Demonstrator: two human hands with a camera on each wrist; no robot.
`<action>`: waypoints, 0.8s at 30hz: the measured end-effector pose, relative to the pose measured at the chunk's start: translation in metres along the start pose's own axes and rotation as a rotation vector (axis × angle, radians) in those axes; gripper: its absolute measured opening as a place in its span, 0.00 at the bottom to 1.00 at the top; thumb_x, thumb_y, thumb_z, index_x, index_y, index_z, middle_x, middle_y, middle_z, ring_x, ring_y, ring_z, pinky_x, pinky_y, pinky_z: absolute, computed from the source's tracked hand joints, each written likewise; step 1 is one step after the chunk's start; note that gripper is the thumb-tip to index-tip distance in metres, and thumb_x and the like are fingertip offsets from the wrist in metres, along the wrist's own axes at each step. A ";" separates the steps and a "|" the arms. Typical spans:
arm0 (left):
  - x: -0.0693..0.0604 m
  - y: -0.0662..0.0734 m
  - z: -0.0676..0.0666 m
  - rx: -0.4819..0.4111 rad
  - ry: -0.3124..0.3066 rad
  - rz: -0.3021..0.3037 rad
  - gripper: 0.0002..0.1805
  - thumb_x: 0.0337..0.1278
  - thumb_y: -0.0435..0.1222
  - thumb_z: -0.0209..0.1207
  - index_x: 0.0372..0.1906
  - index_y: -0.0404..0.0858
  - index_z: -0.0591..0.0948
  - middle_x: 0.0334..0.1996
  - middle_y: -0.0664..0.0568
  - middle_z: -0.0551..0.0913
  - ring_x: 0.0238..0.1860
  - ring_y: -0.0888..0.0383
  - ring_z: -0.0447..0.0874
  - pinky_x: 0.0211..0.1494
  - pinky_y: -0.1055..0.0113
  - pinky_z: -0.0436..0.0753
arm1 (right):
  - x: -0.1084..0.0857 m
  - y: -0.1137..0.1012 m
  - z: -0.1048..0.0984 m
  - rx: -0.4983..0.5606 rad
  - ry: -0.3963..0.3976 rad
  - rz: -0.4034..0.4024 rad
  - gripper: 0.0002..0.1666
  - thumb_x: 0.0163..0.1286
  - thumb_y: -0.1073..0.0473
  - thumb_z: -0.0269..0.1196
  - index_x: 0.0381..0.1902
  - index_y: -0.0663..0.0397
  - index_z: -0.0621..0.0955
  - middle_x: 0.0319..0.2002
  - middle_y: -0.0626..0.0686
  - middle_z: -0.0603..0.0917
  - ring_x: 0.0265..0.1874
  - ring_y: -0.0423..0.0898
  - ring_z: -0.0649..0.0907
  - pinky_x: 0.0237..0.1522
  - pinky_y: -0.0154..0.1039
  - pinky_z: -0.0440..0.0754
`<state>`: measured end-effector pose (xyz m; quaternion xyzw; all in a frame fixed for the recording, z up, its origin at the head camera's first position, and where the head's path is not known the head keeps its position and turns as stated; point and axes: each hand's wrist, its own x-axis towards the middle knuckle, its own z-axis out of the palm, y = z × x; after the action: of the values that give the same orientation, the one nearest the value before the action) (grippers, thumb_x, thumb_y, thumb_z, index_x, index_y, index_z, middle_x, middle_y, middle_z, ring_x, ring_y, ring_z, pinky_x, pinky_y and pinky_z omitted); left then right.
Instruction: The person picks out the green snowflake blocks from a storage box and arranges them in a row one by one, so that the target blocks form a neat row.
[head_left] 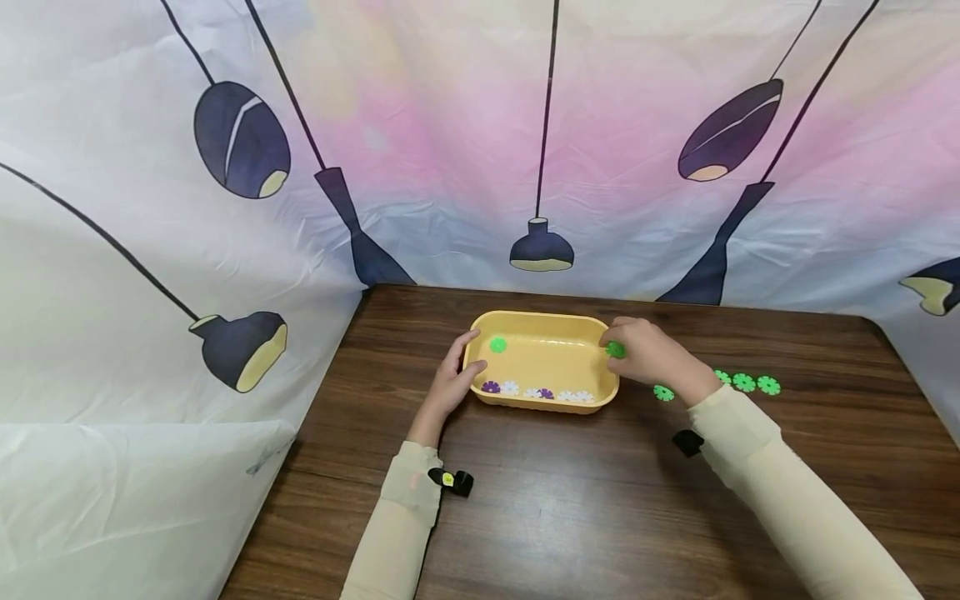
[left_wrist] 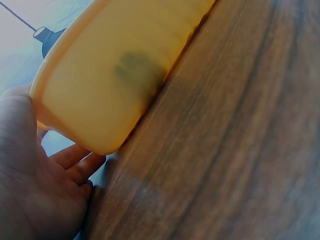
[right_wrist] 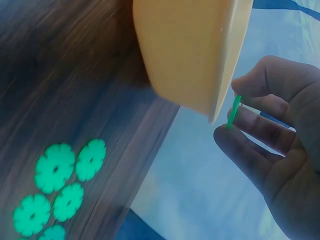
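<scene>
A yellow plastic tub [head_left: 542,405] stands on the table. My left hand [head_left: 448,387] grips its left end, with the thumb over the rim and fingers outside the wall. Between thumb and fingertips, my right hand [head_left: 651,352] pinches a green snowflake disc [right_wrist: 233,112] at the tub's right rim. The disc is edge-on in the right wrist view. Inside the tub lie one green disc [head_left: 498,344] at the back left, and several white discs [head_left: 510,388] and purple discs [head_left: 491,387] along the near side.
Several loose green discs [head_left: 743,382] lie on the dark wooden table [head_left: 540,508], right of the tub and partly behind my right forearm. A cloth backdrop [head_left: 450,125] printed with lamps hangs behind the table and along its left side.
</scene>
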<state>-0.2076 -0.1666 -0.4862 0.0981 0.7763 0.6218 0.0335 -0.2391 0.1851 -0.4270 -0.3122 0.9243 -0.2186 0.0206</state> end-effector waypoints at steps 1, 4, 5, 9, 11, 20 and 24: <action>0.000 0.000 0.000 0.000 0.000 0.000 0.33 0.76 0.29 0.56 0.81 0.33 0.64 0.82 0.36 0.58 0.82 0.38 0.54 0.80 0.41 0.59 | -0.002 0.001 -0.001 -0.001 0.002 0.003 0.15 0.62 0.71 0.69 0.47 0.69 0.88 0.43 0.60 0.85 0.35 0.49 0.81 0.36 0.46 0.81; -0.001 0.000 0.000 -0.001 0.000 0.003 0.33 0.76 0.29 0.56 0.81 0.33 0.64 0.81 0.35 0.59 0.81 0.37 0.55 0.80 0.40 0.59 | -0.008 0.005 -0.003 0.001 0.004 0.015 0.15 0.62 0.71 0.70 0.47 0.69 0.89 0.43 0.60 0.85 0.35 0.49 0.82 0.36 0.45 0.81; -0.001 0.001 0.000 -0.001 0.000 0.005 0.33 0.76 0.29 0.56 0.80 0.33 0.64 0.81 0.35 0.59 0.81 0.37 0.55 0.80 0.40 0.60 | -0.010 0.006 -0.004 0.006 0.000 0.020 0.14 0.63 0.71 0.70 0.48 0.69 0.89 0.42 0.60 0.85 0.34 0.49 0.82 0.36 0.45 0.81; 0.000 0.000 0.001 -0.003 0.005 0.009 0.33 0.75 0.29 0.56 0.80 0.33 0.64 0.81 0.34 0.59 0.81 0.37 0.56 0.80 0.40 0.60 | -0.019 0.012 -0.007 0.016 -0.018 0.048 0.14 0.64 0.71 0.69 0.48 0.66 0.89 0.41 0.58 0.84 0.32 0.47 0.80 0.35 0.45 0.80; 0.000 0.000 0.001 -0.007 0.011 0.009 0.33 0.75 0.30 0.56 0.80 0.33 0.64 0.81 0.34 0.59 0.81 0.37 0.55 0.80 0.40 0.59 | -0.024 0.016 -0.009 0.010 -0.029 0.057 0.14 0.64 0.71 0.69 0.48 0.66 0.88 0.41 0.58 0.84 0.32 0.47 0.80 0.34 0.45 0.80; 0.000 -0.002 0.003 -0.011 0.026 -0.002 0.32 0.75 0.31 0.56 0.80 0.35 0.65 0.81 0.35 0.59 0.82 0.38 0.54 0.81 0.41 0.57 | -0.046 0.034 -0.014 -0.029 -0.037 0.097 0.18 0.65 0.69 0.71 0.51 0.71 0.86 0.44 0.61 0.84 0.34 0.50 0.82 0.36 0.49 0.84; -0.001 -0.002 0.003 -0.011 0.023 -0.006 0.32 0.76 0.31 0.56 0.80 0.35 0.65 0.82 0.35 0.58 0.82 0.38 0.53 0.81 0.41 0.57 | -0.058 0.043 -0.013 -0.047 -0.040 0.116 0.20 0.65 0.68 0.71 0.53 0.74 0.85 0.47 0.67 0.84 0.36 0.55 0.84 0.38 0.54 0.85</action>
<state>-0.2066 -0.1644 -0.4886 0.0881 0.7736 0.6270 0.0269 -0.2192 0.2543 -0.4384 -0.2627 0.9452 -0.1889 0.0441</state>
